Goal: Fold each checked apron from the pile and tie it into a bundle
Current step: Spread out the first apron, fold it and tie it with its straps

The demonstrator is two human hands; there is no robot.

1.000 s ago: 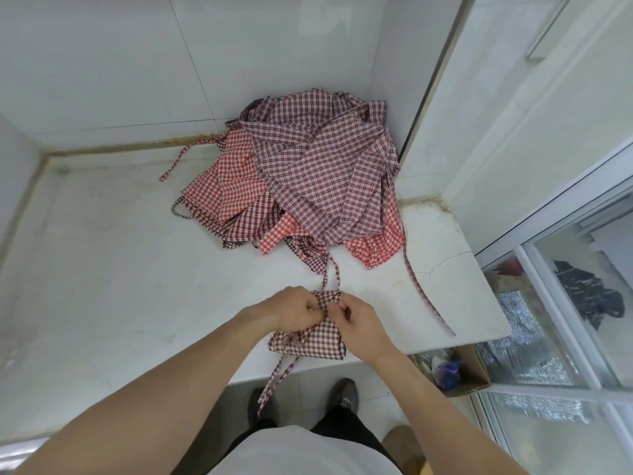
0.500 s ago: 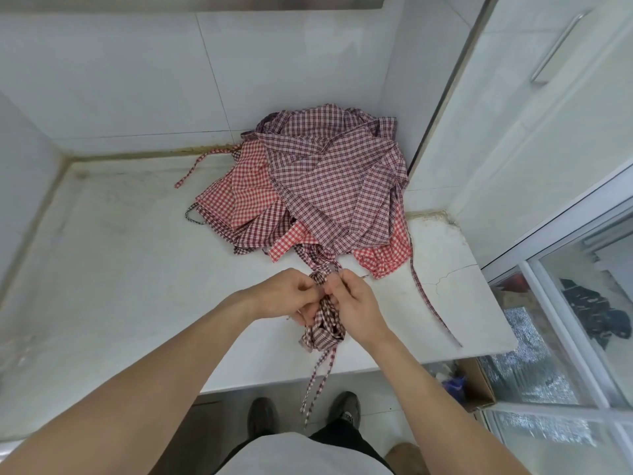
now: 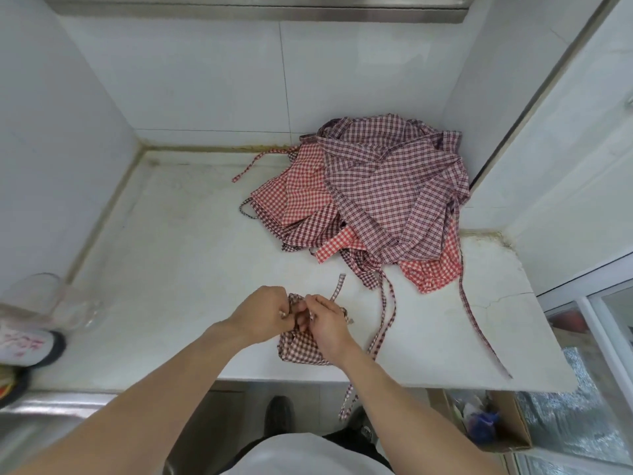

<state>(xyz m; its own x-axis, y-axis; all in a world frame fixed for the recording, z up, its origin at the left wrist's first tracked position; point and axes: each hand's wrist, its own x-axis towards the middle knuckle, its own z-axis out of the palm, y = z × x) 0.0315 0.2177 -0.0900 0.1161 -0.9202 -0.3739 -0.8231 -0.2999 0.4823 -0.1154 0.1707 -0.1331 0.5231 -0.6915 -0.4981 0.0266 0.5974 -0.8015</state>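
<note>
A small folded checked apron bundle (image 3: 298, 347) lies on the white counter (image 3: 178, 269) near its front edge. My left hand (image 3: 263, 315) and my right hand (image 3: 325, 323) meet on top of it, both pinching its ties. One strap end (image 3: 338, 286) sticks up behind my right hand, and another strap (image 3: 347, 399) hangs over the counter edge. The pile of red and dark-red checked aprons (image 3: 376, 197) sits heaped in the back right corner, with long straps (image 3: 476, 313) trailing toward the front.
Tiled walls close the counter at the back and left. A clear plastic container (image 3: 51, 299) and a dark-rimmed dish (image 3: 30, 344) stand at the left edge. A cardboard box (image 3: 489, 423) sits on the floor at lower right, beside a glass door (image 3: 599, 337).
The bundle has gone from hanging upright in my hands to lying flat on the counter. The view has swung left and up, showing more of the counter.
</note>
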